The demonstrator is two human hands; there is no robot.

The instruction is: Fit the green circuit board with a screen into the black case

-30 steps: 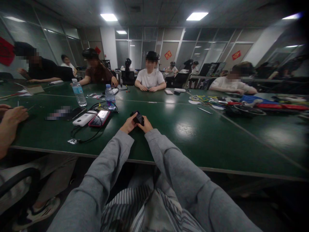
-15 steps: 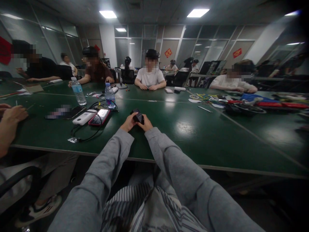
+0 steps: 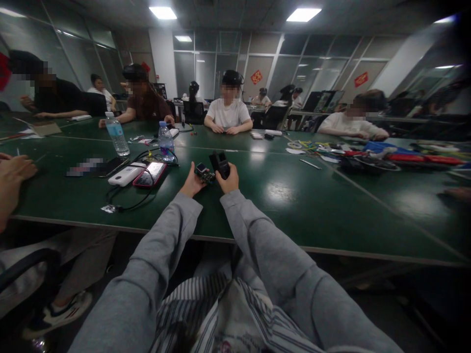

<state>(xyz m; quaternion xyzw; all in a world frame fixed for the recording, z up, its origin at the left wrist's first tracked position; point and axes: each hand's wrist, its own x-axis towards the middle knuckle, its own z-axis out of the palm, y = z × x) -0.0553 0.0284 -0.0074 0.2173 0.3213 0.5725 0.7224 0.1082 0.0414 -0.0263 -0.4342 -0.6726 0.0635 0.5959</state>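
Note:
Above the green table [image 3: 257, 215], my left hand [image 3: 192, 183] is closed on a small circuit board [image 3: 204, 173] that carries a dark square part with a pale face. My right hand [image 3: 229, 179] grips a black plastic housing [image 3: 220, 164], tilted, with prongs standing up at its far end. The two pieces are held side by side, close together. Fingers and palms hide the undersides of both.
Left of my hands lie a red-edged phone [image 3: 150, 175], a white power bank [image 3: 127, 173] and a looped black cable [image 3: 140, 208]. Two water bottles [image 3: 117, 135] stand behind them. A pen [image 3: 311, 164] and a pile of cables [image 3: 368, 157] lie to the right. Another person's hand [image 3: 16, 176] is at far left.
The black object held between both hands has come apart. The circuit board is now in my left hand and the housing in my right, with the hands slightly further apart.

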